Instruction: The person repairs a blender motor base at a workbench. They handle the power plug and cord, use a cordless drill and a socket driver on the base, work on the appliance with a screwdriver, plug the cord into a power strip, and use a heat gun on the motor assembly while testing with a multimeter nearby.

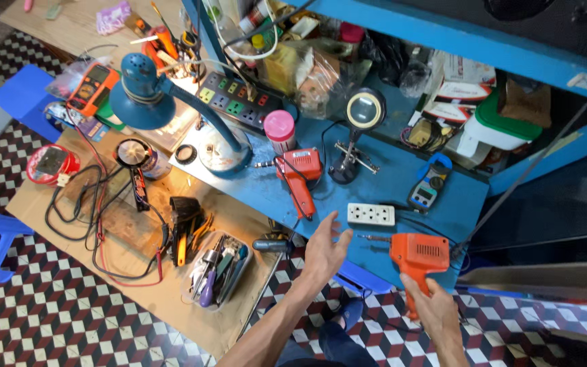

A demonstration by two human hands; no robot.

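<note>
Presently the right hand (436, 309) gripped the orange drill (417, 257) by its handle, just over the blue bench (388, 183) edge. Left hand (325, 250) hovered open and empty near the white socket strip (371, 214). Drilling not begun; bit touched nothing.

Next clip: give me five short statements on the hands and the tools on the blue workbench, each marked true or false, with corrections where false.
1. The right hand grips the orange pistol-shaped electric drill by its handle. True.
2. The left hand is closed around the white power strip. False: it is open, fingers spread, holding nothing.
3. A second, red pistol-shaped tool lies on the blue workbench. True.
4. The blue desk lamp lies on the checkered floor. False: it stands on the bench.
5. The clear plastic tray of hand tools sits on the brown cardboard sheet. True.
</note>
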